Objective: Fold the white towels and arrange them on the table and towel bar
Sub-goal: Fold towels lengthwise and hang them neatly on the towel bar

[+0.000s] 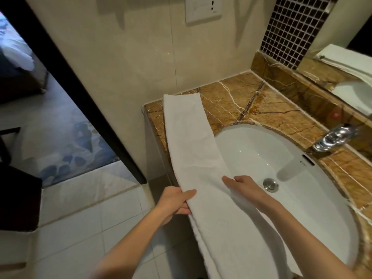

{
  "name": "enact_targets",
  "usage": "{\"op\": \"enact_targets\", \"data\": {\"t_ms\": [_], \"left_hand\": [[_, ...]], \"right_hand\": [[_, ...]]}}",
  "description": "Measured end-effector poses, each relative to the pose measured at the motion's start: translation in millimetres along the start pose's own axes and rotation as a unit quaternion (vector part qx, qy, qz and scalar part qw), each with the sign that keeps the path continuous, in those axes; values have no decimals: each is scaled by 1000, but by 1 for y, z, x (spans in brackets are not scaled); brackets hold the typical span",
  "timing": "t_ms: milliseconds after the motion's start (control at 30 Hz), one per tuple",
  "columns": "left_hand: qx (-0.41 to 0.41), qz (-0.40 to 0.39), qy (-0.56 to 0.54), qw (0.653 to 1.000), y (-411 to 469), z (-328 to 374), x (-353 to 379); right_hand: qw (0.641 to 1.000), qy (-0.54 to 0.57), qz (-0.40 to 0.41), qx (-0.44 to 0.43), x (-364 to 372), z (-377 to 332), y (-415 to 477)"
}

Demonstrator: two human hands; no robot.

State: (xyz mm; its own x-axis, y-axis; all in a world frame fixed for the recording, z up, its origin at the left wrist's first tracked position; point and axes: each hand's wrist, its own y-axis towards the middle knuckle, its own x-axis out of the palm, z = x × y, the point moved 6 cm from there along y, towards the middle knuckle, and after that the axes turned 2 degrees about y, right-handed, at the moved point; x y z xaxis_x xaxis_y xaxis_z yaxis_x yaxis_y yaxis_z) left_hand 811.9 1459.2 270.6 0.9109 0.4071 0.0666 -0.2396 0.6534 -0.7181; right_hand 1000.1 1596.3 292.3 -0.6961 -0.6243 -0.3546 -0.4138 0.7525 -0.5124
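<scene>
Running from the upper centre of the frame down to the lower right, the white towel [193,150] (folded into a long strip) lies along the counter [251,101] and the sink [261,154] rim. The left hand [177,202] pinches its left edge; the right hand [243,185] grips its right edge.

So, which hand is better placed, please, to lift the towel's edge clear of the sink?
Right, probably: the right hand pinches the towel edge over the sink; the left hand grips the opposite edge.
</scene>
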Motion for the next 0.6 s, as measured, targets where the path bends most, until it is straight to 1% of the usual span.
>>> {"op": "enact_targets", "data": {"t_ms": [100, 167, 233, 333, 433, 533, 600], "left_hand": [[-3, -23, -1, 1000, -10, -7, 9], [-3, -36, 1, 999, -18, -12, 16], [7, -42, -11, 999, -23, -17, 21], [36, -21, -35, 999, -29, -20, 22], [33, -9, -45, 998, -38, -30, 25], [23, -37, -10, 999, -52, -45, 33], [26, -39, 8, 999, -58, -50, 36]], "right_hand": [[998, 38, -49, 8, -2, 8, -15], [998, 16, -64, 9, -1, 13, -24], [998, -19, -56, 10, -4, 16, -33], [998, -14, -65, 20, -9, 19, -46], [996, 0, -87, 33, -11, 27, -65], [997, -19, -65, 44, -13, 40, -85], [997, -31, -46, 52, -14, 47, -93]]}}
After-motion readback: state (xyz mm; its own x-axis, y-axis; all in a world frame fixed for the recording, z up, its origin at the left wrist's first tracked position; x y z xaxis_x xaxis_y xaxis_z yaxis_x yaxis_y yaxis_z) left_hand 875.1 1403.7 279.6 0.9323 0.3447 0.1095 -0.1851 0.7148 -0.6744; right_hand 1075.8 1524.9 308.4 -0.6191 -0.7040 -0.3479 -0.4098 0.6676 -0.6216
